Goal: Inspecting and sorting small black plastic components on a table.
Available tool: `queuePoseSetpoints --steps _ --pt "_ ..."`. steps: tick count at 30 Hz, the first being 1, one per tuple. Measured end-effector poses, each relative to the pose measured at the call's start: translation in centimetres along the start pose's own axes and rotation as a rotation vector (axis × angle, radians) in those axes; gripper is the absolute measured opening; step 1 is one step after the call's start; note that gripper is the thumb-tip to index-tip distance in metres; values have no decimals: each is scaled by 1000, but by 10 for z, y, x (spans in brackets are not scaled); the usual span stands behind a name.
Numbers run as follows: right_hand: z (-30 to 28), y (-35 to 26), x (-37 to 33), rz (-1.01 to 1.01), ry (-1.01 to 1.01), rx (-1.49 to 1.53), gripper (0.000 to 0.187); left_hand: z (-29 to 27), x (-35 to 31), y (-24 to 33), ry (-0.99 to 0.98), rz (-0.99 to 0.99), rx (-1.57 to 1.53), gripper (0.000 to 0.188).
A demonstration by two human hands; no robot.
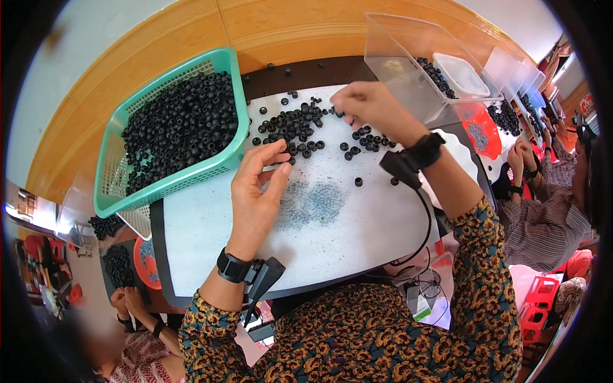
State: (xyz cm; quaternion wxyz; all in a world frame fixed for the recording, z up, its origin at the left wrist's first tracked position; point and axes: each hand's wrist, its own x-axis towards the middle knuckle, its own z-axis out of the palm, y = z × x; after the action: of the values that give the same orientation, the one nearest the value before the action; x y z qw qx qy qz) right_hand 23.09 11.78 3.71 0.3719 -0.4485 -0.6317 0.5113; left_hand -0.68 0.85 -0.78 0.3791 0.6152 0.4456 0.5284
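Black rings, teal basket, white mat.

A light wooden desk with a rounded edge carries a dark mat, and on that lies a white foam sheet with a grey smudge near its middle. A green plastic basket heaped with small black rubber rings sits at the left, partly on the sheet. Loose black rubber rings lie scattered on the sheet's far part. A clear plastic box stands at the far right.
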Motion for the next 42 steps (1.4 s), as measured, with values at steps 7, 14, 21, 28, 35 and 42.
queuePoseSetpoints --steps 7,14,21,28,35,42 --pt "26 43 22 -207 -16 -600 19 2 2 0 -1 0 -31 31" --pt "26 39 13 -327 -38 -468 19 2 0 0 -31 -29 -41 27" --pt "42 -3 -31 112 -294 201 26 4 -1 4 -15 -60 -91 26" --pt "54 5 -44 118 -314 387 18 5 0 6 -59 44 -121 27" --pt "61 3 -48 48 -252 412 15 5 -2 12 -70 -104 -295 22" --pt "61 1 -53 -17 -251 354 17 2 0 14 -86 -250 -355 22"
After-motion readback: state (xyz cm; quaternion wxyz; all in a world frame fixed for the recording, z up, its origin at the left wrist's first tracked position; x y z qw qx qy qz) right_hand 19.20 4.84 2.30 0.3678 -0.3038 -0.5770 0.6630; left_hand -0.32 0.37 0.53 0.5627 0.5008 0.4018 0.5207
